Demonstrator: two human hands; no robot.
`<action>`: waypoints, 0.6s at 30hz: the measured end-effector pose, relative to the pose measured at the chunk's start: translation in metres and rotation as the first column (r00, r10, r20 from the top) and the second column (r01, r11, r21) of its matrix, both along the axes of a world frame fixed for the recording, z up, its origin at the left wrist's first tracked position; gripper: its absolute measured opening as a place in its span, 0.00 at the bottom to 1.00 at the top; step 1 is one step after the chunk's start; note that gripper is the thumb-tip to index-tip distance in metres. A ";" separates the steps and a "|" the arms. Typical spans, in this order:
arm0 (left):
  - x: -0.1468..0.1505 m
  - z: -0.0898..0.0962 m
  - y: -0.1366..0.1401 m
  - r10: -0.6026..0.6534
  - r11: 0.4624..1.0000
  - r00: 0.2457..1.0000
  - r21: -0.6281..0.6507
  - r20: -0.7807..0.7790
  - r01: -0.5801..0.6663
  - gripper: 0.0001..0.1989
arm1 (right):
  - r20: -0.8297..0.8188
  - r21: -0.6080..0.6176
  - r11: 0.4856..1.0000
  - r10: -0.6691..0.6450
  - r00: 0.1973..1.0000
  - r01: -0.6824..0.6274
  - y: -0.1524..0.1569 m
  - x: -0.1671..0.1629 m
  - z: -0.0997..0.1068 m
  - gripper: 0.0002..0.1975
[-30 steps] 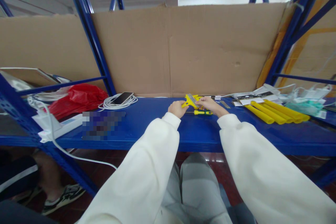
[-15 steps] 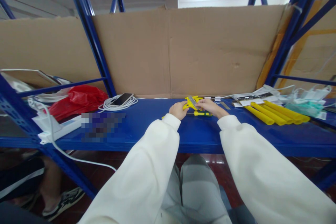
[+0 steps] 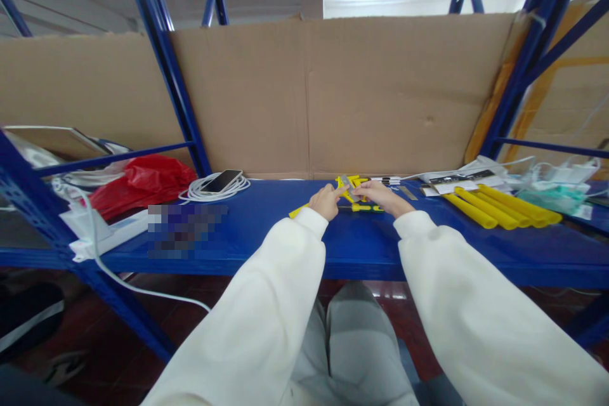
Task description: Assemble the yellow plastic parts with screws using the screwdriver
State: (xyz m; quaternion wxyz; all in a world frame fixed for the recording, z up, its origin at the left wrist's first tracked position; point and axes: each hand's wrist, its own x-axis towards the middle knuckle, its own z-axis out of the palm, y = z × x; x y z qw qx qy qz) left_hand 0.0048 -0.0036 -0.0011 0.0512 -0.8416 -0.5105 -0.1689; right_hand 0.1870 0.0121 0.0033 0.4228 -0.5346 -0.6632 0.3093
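Over the blue shelf, my left hand (image 3: 325, 202) is closed at the near left side of a yellow scraper head (image 3: 342, 184), its index finger pressing on the flat grey metal plate (image 3: 349, 188) there. From the other side my right hand (image 3: 379, 195) pinches the plate and the scraper head, fingertips on the metal. Just below both hands lies a screwdriver (image 3: 366, 208) with a yellow and green handle. A yellow piece (image 3: 297, 210) shows left of my left wrist. More yellow parts (image 3: 358, 179) lie behind the fingers, partly hidden.
Several yellow tubes (image 3: 495, 206) lie to the right, by packaged items (image 3: 459, 181). Thin metal blades (image 3: 408, 193) and pens (image 3: 385, 180) are nearer. A phone (image 3: 221, 181) rests on a coiled white cable (image 3: 190, 193), beside a red bag (image 3: 147, 181). Cardboard (image 3: 304, 95) closes the back.
The left hand has shifted its grip, with its index finger now out on the metal plate. The scraper head has turned slightly. A person's leg at lower left has moved away.
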 end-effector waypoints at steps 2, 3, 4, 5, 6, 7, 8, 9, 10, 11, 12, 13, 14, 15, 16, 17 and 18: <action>0.000 0.000 0.000 0.003 1.000 1.000 -0.001 -0.003 -0.003 0.27 | -0.006 -0.002 1.000 -0.011 1.000 0.011 0.000 0.000 0.000 0.11; 0.000 0.000 0.000 0.005 1.000 1.000 -0.001 -0.006 -0.005 0.27 | -0.009 -0.005 1.000 -0.014 1.000 0.014 0.000 0.000 -0.001 0.11; 0.000 0.001 -0.001 0.009 1.000 1.000 -0.001 -0.009 -0.009 0.27 | -0.011 -0.010 1.000 -0.016 1.000 0.015 0.000 0.000 -0.001 0.11; 0.000 0.001 -0.001 0.012 1.000 1.000 -0.002 -0.012 -0.012 0.27 | -0.011 -0.013 1.000 -0.015 1.000 0.015 0.000 0.000 -0.001 0.11; 0.000 0.002 -0.002 0.014 1.000 1.000 -0.004 -0.013 -0.014 0.27 | -0.007 -0.017 1.000 -0.016 1.000 0.016 0.000 -0.001 -0.001 0.11; 0.000 0.002 -0.002 0.016 1.000 1.000 -0.007 -0.013 -0.016 0.27 | -0.002 -0.018 1.000 -0.017 1.000 0.017 0.000 -0.001 -0.001 0.10; 0.000 0.002 -0.003 0.018 1.000 1.000 -0.010 -0.011 -0.018 0.27 | 0.005 -0.016 1.000 -0.024 1.000 0.024 0.001 -0.001 -0.001 0.10; 0.000 0.003 -0.003 0.020 1.000 1.000 -0.014 -0.009 -0.020 0.27 | 0.013 -0.010 0.999 -0.037 0.999 0.037 0.002 0.000 -0.001 0.10; 0.000 0.003 -0.004 0.021 1.000 1.000 -0.020 -0.006 -0.022 0.27 | 0.026 0.001 0.998 -0.061 0.998 0.061 0.004 0.001 -0.001 0.10; 0.000 0.002 -0.004 0.021 0.999 1.000 -0.027 -0.004 -0.021 0.27 | 0.044 0.020 0.995 -0.099 0.994 0.098 0.006 0.003 -0.001 0.10; 0.000 0.002 -0.003 0.018 0.999 1.000 -0.034 -0.003 -0.018 0.26 | 0.073 0.047 0.988 -0.153 0.986 0.150 0.008 0.005 -0.001 0.09; 0.000 0.001 -0.003 0.013 0.999 1.000 -0.043 -0.003 -0.013 0.26 | 0.115 0.080 0.974 -0.220 0.969 0.212 0.010 0.009 -0.001 0.08; 0.000 0.001 -0.002 0.007 0.999 1.000 -0.050 -0.002 -0.007 0.26 | 0.169 0.115 0.954 -0.294 0.941 0.278 0.012 0.014 -0.002 0.08; 0.000 0.000 -0.001 0.002 0.998 1.000 -0.056 0.000 -0.002 0.26 | 0.234 0.149 0.927 -0.371 0.898 0.344 0.014 0.019 -0.002 0.08; 0.000 -0.001 0.000 -0.003 0.998 1.000 -0.060 0.002 0.003 0.26 | 0.301 0.173 0.899 -0.438 0.847 0.403 0.015 0.025 -0.002 0.08; 0.000 -0.002 0.001 -0.007 0.998 1.000 -0.063 0.004 0.007 0.26 | 0.361 0.185 0.871 -0.491 0.792 0.456 0.016 0.030 -0.003 0.09; 0.000 -0.002 0.001 -0.009 0.998 1.000 -0.066 0.004 0.009 0.26 | 0.408 0.189 0.843 -0.534 0.741 0.503 0.016 0.035 -0.003 0.11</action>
